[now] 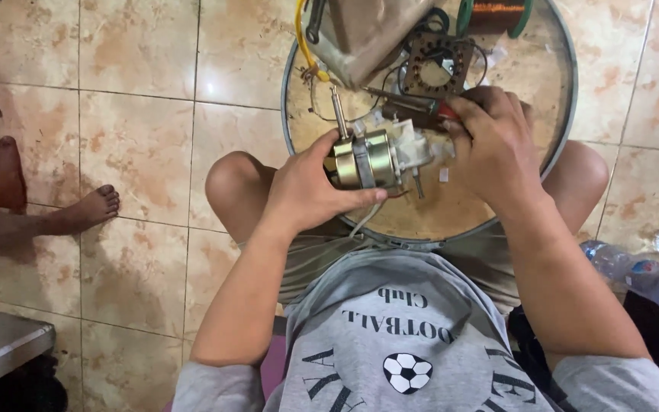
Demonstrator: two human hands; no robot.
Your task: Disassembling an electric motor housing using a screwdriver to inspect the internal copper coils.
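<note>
Motor: a small brass-coloured electric motor [366, 159] with a bare steel shaft was held above the round tray [566, 114], over the person's lap.
Left hand: the left hand [303, 191] was wrapped round the motor's metal body, thumb along the lower edge, fingers clenched on the casing.
Right hand: the right hand [493, 141] was closed on a red-handled tool [440, 112], probably a screwdriver, its tip pointing toward the white plastic end [413, 149] of the motor.
Handling: the motor looked dense and heavy for its size, rigid, its smooth plated casing likely a little slippery.
Where to hold: the round metal body seemed the safest grip; the shaft would turn in the hand, and the plastic end and thin wires [368, 217] looked fragile.
Tray contents: a dark laminated stator plate [436, 67], a grey cardboard piece [371, 34], a yellow cable [303, 38] and a spool of copper wire [501, 8] lay farther back.
Surroundings: tiled floor [139, 130]; another person's bare feet [78, 210] at the left; plastic bottles [642, 271] at the right.
</note>
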